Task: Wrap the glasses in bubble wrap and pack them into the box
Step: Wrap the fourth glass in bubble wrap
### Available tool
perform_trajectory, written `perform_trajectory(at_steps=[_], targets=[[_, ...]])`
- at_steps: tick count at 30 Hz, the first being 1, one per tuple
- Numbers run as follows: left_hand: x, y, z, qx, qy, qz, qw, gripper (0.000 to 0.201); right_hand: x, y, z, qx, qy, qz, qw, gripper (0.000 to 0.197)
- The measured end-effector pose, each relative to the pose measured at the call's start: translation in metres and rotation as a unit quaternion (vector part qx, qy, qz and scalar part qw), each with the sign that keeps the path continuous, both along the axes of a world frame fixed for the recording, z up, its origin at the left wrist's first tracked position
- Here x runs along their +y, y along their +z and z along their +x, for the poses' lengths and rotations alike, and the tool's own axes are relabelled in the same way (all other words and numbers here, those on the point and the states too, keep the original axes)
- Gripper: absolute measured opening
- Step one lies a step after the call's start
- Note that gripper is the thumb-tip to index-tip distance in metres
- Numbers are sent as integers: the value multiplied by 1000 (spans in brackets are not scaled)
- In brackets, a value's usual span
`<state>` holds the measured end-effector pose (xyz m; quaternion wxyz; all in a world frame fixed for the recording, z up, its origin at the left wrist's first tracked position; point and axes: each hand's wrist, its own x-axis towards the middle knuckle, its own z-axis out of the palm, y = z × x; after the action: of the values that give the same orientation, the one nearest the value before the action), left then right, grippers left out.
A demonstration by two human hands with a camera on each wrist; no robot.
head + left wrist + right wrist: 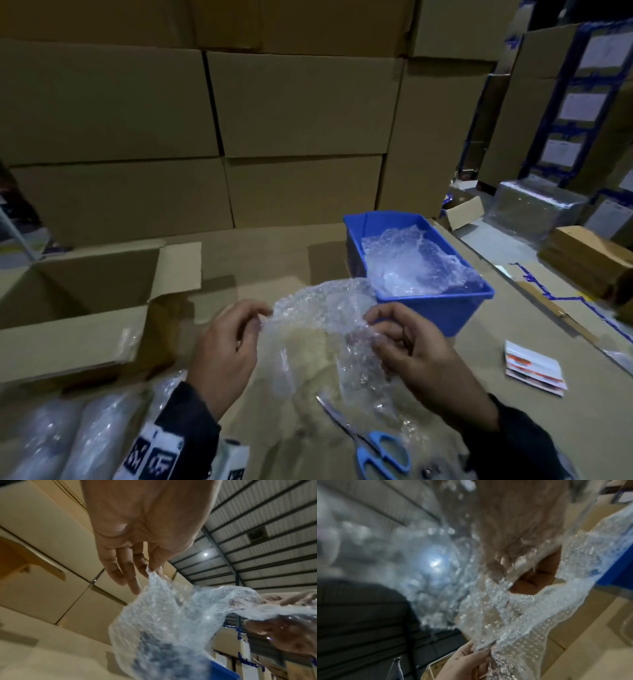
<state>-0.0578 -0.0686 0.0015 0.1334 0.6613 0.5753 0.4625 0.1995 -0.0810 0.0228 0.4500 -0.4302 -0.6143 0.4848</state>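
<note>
Clear bubble wrap sheet (322, 329) is being held up over the cardboard work surface (260, 260), pinched at its top edge on both sides. The left corner is nipped between thumb and fingertips of the left hand (226, 346), with the other fingers left loose, and the right side is gripped by the right hand (411, 346), fingers curled into the plastic. The rest of the sheet is draped down toward the blue-handled scissors (370, 442) lying near the front edge. The open cardboard box (85, 308) is parked on the left, flaps up; its inside can't really be made out. More crumpled wrap is stuffed in the blue bin (442, 308) just behind the right hand. Wrapped rolls (68, 442) are seen bottom left, contents not clear, so no glasses can be picked out for sure
</note>
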Motion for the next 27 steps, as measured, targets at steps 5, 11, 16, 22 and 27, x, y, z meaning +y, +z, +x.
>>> perform_trajectory(at_steps=[5,11,16,22,27], targets=[[-29,-28,-25,2,62,-67,996,27,-13,-17,-34,-53,22,13,998,24],[-55,-27,-12,-180,10,-163,970,24,-35,-38,-69,-137,55,53,988,39],[-43,-19,-4,-306,-75,-355,880,50,-50,-48,-81,-144,93,32,985,45],[-30,-33,-6,-320,-67,-293,899,13,-55,-39,-78,-107,31,28,993,28],[-30,-31,-20,-375,-56,-288,879,16,-14,-30,-43,-270,-174,173,931,29]])
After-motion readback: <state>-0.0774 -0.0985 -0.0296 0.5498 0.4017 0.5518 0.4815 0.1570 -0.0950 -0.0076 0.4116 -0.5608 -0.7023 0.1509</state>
